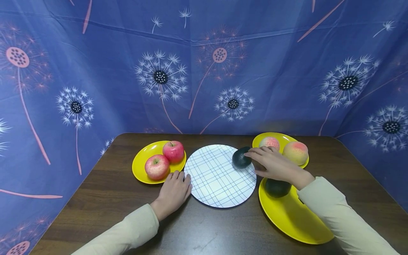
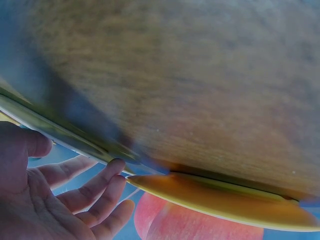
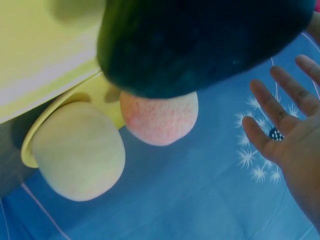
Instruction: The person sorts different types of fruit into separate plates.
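Note:
A dark green avocado (image 1: 242, 157) lies on the right part of a round white plate (image 1: 220, 184) with a blue grid pattern. My right hand (image 1: 275, 164) is just right of it, fingertips at its side; whether they touch is unclear. In the right wrist view the right hand (image 3: 300, 130) has loosely extended fingers. Below its wrist a second avocado (image 1: 278, 188) lies on a large yellow plate (image 1: 296, 223); it looms large in the right wrist view. My left hand (image 1: 173, 193) rests at the white plate's left edge, fingers relaxed by the rim.
Two red apples (image 1: 157, 167) lie on a yellow plate (image 1: 140, 168) at the left. Two peaches (image 1: 295, 153) sit on another yellow plate (image 1: 259, 137) at the back right. A blue dandelion-print cloth (image 1: 204, 71) hangs behind the brown wooden table (image 1: 105, 198).

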The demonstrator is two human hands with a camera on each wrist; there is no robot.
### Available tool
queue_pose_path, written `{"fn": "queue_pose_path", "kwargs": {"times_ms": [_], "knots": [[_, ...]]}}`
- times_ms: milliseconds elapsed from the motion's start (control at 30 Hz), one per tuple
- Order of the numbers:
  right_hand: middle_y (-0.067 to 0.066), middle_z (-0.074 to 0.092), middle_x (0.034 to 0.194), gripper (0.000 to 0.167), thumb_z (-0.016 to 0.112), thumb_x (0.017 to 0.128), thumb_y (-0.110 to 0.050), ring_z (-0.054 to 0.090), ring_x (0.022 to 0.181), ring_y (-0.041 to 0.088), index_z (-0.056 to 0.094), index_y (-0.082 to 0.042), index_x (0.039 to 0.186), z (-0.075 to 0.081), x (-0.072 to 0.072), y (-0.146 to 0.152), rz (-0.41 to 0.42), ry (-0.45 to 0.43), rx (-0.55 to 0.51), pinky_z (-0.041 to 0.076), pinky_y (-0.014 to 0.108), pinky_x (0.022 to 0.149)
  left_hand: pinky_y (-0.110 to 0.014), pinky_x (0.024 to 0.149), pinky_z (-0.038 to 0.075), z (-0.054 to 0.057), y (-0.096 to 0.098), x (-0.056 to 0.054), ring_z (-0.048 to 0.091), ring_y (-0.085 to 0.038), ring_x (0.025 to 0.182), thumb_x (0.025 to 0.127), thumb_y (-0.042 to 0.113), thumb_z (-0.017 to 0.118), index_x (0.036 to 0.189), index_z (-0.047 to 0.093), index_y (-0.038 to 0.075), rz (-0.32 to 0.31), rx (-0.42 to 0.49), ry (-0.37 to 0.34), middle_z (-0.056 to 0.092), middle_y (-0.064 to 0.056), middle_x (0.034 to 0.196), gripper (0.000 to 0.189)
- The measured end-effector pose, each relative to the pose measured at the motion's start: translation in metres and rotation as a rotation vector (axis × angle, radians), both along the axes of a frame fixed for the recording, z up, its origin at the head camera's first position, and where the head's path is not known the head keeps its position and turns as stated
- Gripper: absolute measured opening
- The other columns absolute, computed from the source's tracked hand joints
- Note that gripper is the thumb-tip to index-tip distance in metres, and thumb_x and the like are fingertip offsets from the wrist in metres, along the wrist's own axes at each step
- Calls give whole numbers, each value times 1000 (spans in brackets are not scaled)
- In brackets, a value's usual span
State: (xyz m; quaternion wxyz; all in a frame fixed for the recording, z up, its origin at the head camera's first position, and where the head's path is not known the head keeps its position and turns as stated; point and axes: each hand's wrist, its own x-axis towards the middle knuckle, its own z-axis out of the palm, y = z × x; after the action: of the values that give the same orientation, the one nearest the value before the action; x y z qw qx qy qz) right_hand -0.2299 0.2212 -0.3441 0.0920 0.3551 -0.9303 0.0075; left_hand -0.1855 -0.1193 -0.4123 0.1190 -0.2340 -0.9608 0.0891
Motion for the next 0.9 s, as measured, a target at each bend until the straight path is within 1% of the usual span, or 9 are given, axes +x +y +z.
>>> {"fn": "queue_pose_path", "kwargs": {"times_ms": [233, 500, 700, 900], "knots": [[10, 50, 131, 64, 77, 72, -26, 49, 113, 31, 50, -16, 129, -2, -10, -11, -26, -20, 20, 39, 53, 96, -41, 92, 45, 0, 0, 0, 52, -26, 97, 87, 40, 54, 121, 57, 9, 5, 5, -15, 61, -12, 107, 46], [11, 49, 131, 67, 78, 70, -26, 49, 110, 31, 49, -16, 130, -6, -22, -15, -12, -10, 41, 41, 52, 93, -41, 92, 46, -1, 0, 0, 52, -26, 98, 87, 41, 55, 122, 57, 10, 10, 6, -23, 61, -12, 108, 47], [12, 47, 133, 68, 78, 70, -25, 48, 114, 34, 48, -18, 131, -5, -28, -20, -34, -40, 56, 39, 54, 94, -40, 91, 46, -1, 0, 0, 52, -26, 96, 88, 41, 54, 121, 57, 10, 8, 2, -16, 61, -12, 107, 46], [10, 45, 135, 68, 77, 72, -25, 45, 115, 33, 46, -20, 132, -5, -33, -26, -47, -82, 109, 38, 57, 95, -40, 90, 46, 0, 1, 0, 52, -26, 95, 87, 40, 54, 120, 58, 9, 7, 3, -9, 61, -12, 105, 45]]}}
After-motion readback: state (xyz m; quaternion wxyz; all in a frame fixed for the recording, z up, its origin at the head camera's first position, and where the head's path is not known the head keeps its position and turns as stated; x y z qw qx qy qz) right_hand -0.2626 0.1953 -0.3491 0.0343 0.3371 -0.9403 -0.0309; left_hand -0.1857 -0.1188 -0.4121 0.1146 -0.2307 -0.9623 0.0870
